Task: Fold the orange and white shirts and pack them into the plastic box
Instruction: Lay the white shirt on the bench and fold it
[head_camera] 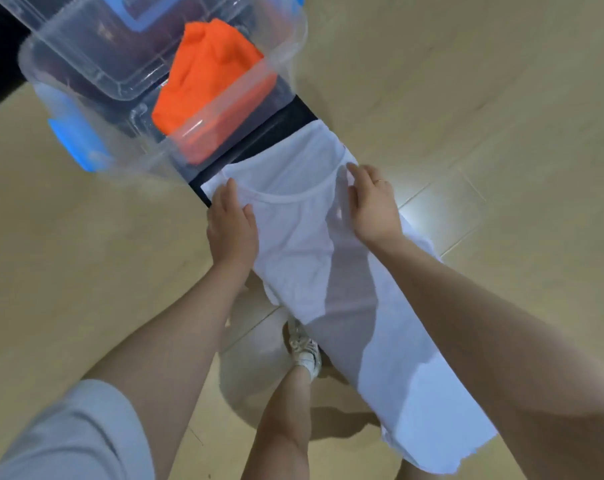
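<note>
A white shirt (304, 237) lies folded into a long narrow strip on a dark narrow surface (276, 133), its collar toward the box and its hem hanging off the near end. My left hand (231, 230) presses flat on the strip's left edge near the collar. On the right edge, my right hand (373, 206) rests with its fingers straight. The orange shirt (207, 77) sits folded inside the clear plastic box (203, 133) just beyond the collar.
The box's clear lid (96, 53) with blue latches (75, 133) lies tilted over the box's left part. Beige floor tiles (467, 98) surround the dark surface. My leg and white sneaker (305, 351) show below the shirt.
</note>
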